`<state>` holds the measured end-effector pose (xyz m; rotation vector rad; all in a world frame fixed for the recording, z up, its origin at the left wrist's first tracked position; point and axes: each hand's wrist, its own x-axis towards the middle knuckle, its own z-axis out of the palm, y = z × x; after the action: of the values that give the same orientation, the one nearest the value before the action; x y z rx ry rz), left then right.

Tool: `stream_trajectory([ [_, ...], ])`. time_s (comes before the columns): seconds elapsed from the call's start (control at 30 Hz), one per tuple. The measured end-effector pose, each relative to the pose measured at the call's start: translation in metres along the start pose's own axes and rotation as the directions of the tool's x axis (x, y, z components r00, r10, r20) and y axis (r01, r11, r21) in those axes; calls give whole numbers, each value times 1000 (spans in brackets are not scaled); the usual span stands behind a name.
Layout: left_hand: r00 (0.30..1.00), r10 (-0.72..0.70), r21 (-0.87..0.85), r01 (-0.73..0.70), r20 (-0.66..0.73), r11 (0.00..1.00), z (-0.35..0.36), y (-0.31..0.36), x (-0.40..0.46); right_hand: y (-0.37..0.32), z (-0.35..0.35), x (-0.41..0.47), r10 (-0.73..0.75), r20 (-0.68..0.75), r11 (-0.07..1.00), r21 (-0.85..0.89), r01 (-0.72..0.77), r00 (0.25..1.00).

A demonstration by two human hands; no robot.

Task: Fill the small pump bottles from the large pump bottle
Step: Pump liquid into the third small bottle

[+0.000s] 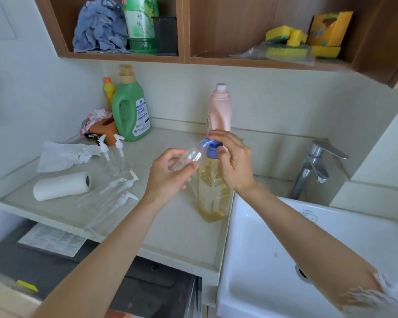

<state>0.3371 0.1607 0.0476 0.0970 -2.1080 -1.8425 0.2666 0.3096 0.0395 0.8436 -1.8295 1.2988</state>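
Gripping a small clear plastic bottle [186, 159], the left hand [170, 177] tilts it beneath the blue spout. Right hand [233, 160] presses, fingers curled, on the blue pump [210, 146] of the large amber-filled bottle [213, 193].

Clear glossy plastic small bottle [189, 158] — shiny metal tap [313, 167], matt paper roll [60, 185], wood-grain shelf [124, 56].
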Motion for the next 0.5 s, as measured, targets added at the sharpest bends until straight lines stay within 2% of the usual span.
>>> stream_trajectory([
  [0.23,1000,14,-32,-14,-6,999,0,12,2,-3,-13,25,9,104,999,-32,-5,995],
  [0.5,986,140,39,-137,-88,990,5,-1,4,12,0,11,-8,83,1000,9,7,997],
])
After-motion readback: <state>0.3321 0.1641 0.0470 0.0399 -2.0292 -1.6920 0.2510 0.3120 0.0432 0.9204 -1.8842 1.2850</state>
